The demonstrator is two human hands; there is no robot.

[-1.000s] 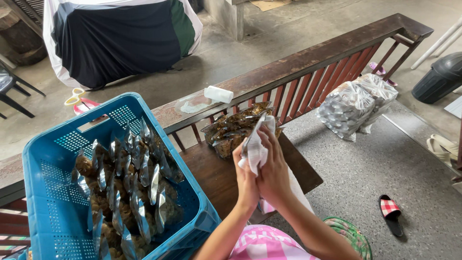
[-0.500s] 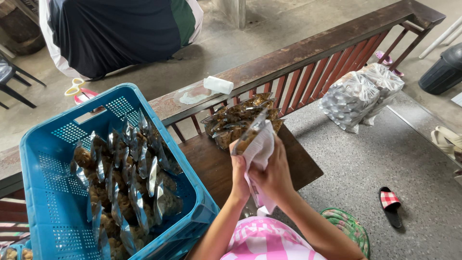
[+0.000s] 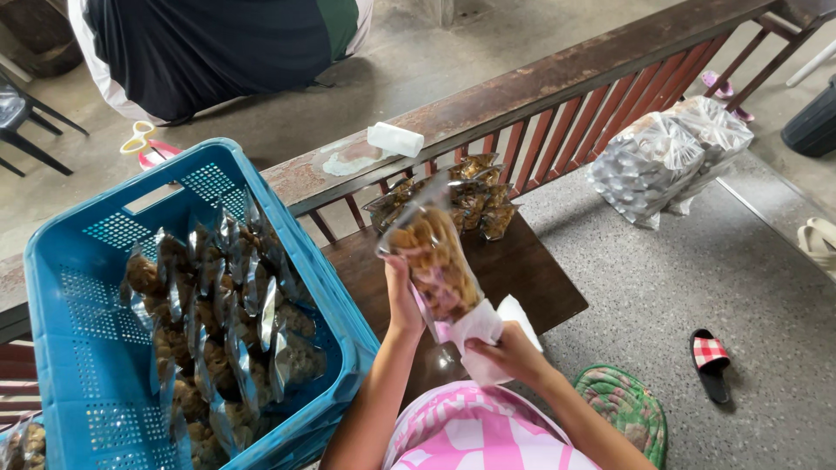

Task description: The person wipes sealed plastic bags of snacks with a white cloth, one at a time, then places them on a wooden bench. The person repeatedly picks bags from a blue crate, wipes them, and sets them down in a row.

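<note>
My left hand [image 3: 403, 296] grips a clear plastic bag of brown snacks [image 3: 434, 257] and holds it upright above a small dark wooden table [image 3: 531, 270]. My right hand [image 3: 505, 352] is closed on a white cloth [image 3: 475, 331] pressed against the lower end of that bag. Behind the bag, a pile of similar filled snack bags [image 3: 466, 196] lies on the table by the railing. To my left stands a blue plastic crate [image 3: 78, 261] packed with several filled snack bags [image 3: 218, 313].
A worn wooden railing [image 3: 557, 78] runs across the back, with a white block [image 3: 394, 138] resting on top. Large clear sacks of silvery items [image 3: 666, 157] sit on the concrete floor at right. A checked sandal [image 3: 711, 361] and a green woven mat [image 3: 627, 409] lie near me.
The bag has gone from wrapped in the cloth between both hands to raised upright in my left hand. My right hand has dropped with the cloth to the bag's lower end.
</note>
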